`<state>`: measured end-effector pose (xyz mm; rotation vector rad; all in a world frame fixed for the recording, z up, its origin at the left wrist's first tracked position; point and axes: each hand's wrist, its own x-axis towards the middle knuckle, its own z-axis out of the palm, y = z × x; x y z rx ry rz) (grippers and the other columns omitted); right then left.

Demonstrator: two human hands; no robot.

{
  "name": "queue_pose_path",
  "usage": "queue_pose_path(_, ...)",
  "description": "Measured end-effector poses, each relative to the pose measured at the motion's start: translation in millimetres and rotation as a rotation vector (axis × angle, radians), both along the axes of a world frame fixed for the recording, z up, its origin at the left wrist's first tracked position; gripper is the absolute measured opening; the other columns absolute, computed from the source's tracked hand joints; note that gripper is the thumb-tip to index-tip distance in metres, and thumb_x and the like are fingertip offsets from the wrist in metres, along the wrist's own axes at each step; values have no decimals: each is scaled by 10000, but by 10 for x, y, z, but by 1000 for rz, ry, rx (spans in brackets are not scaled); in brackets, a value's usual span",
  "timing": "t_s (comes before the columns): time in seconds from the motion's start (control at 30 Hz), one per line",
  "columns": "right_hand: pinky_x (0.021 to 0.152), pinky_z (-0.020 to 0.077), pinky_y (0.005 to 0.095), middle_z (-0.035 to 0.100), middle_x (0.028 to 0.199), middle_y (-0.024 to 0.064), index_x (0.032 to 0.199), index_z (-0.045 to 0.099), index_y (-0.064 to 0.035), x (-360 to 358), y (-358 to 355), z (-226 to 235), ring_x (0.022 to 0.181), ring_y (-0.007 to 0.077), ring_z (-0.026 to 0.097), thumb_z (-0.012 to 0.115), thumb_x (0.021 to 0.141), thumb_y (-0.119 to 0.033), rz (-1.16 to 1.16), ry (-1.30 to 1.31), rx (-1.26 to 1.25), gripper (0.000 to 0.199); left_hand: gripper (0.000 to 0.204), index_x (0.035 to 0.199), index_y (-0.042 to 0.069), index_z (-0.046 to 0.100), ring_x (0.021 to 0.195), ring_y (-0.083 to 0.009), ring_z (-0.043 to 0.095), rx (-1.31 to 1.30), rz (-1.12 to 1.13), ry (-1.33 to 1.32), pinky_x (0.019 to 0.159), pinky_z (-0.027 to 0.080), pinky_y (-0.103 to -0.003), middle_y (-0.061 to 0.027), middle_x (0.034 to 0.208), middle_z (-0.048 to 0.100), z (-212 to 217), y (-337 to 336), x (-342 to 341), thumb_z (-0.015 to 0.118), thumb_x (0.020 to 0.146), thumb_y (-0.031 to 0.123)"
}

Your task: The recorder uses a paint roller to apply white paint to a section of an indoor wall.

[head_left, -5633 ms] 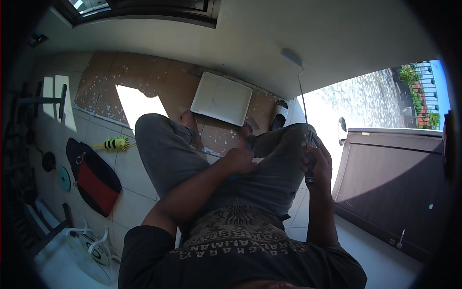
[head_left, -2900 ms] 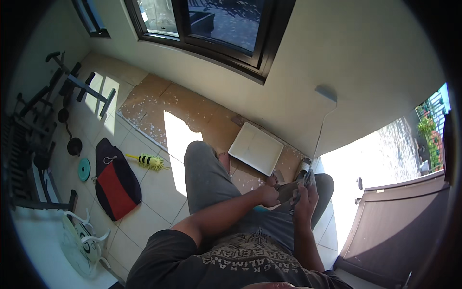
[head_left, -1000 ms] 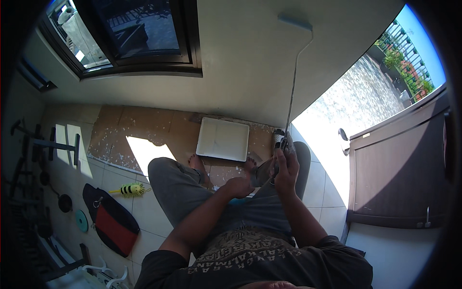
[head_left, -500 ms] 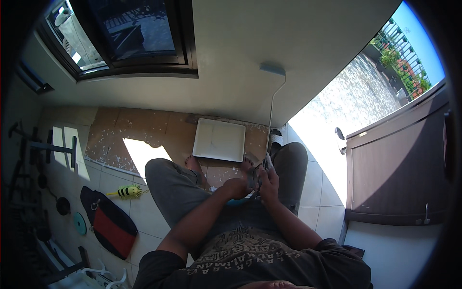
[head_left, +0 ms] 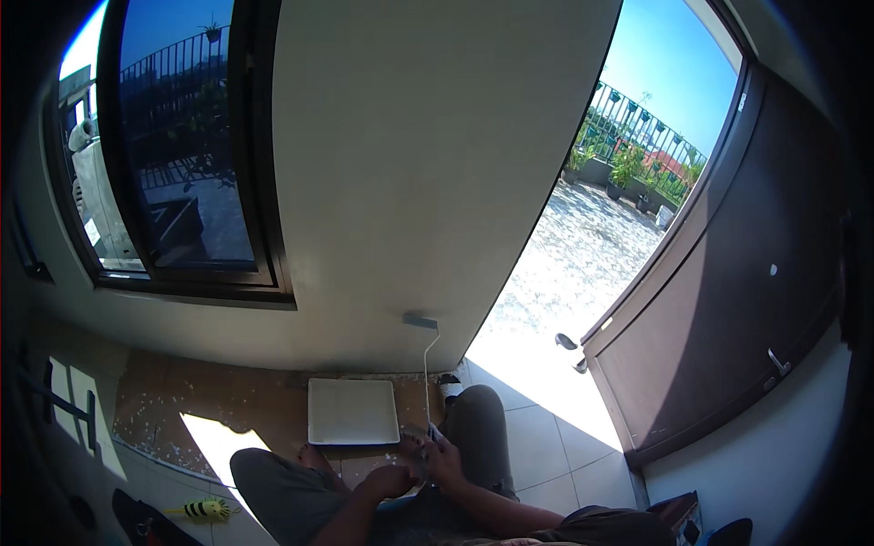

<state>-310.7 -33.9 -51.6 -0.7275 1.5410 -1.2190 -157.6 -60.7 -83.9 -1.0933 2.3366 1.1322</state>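
Just left of the bright doorway, the right hand grasps the paint roller, raised by the far wall; the left hand curls nearby, grip impossible to tell! Beyond them, the white tray sits on brown floor covering.

Grips a paint roller in the right hand, holds the left hand near, faces a white tray and wall.

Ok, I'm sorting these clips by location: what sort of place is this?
Probably a room in a home, opening onto a terrace: a dark brown rectangular door stands open, with leafy green potted plants and a dark barred railing outside.
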Motion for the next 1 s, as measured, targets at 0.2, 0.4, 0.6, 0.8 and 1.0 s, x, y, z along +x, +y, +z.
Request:
queue_pose_path(0.2, 600, 497, 279, 615, 746, 24, 926, 623, 13, 48, 126, 670, 666, 81, 595, 556, 1009, -249, 23, 109, -121, 282, 575, 1154, 73, 705, 1112, -376, 646, 3, 0, 27, 970, 490, -473, -202, 1173, 686, -154, 7, -42, 419, 983, 542)
queue_pose_path(0.4, 539, 453, 266, 576, 672, 11, 850, 609, -19, -581, -153, 579, 635, 90, 567, 587, 1010, -218, 83, 576, -369, 256, 590, 1127, 60, 707, 1102, -398, 642, 16, -18, 48, 968, 486, -482, -209, 1167, 684, -280, -54, -67, 420, 975, 552)
queue_pose_path(0.6, 403, 375, 202, 539, 713, 10, 1561, 298, -107, -575, -932, 1689, 478, 40, 429, 504, 1053, -191, 44, -29, -396, 555, 520, 1159, 137, 708, 1125, -392, 626, 23, -13, 79, 989, 474, -474, -200, 1185, 675, -126, -12, -16, 419, 980, 530)
queue_pose_path(0.8, 407, 346, 204, 453, 672, -38, 1374, 499, -97, -399, -1204, 1853, 474, 32, 387, 546, 1041, -238, 25, -145, -520, 364, 488, 1210, 185, 695, 1160, -381, 610, 46, -42, 74, 1015, 462, -464, -188, 1214, 667, -11, -44, -18, 400, 987, 504)
queue_pose_path(1.0, 435, 381, 223, 480, 679, -43, 1059, 572, -101, -147, -758, 1099, 515, 34, 450, 602, 1015, -301, -47, 8, -298, 207, 593, 1186, 56, 688, 1143, -397, 619, 25, -3, 36, 997, 471, -473, -230, 1205, 662, -258, -54, -16, 394, 991, 533)
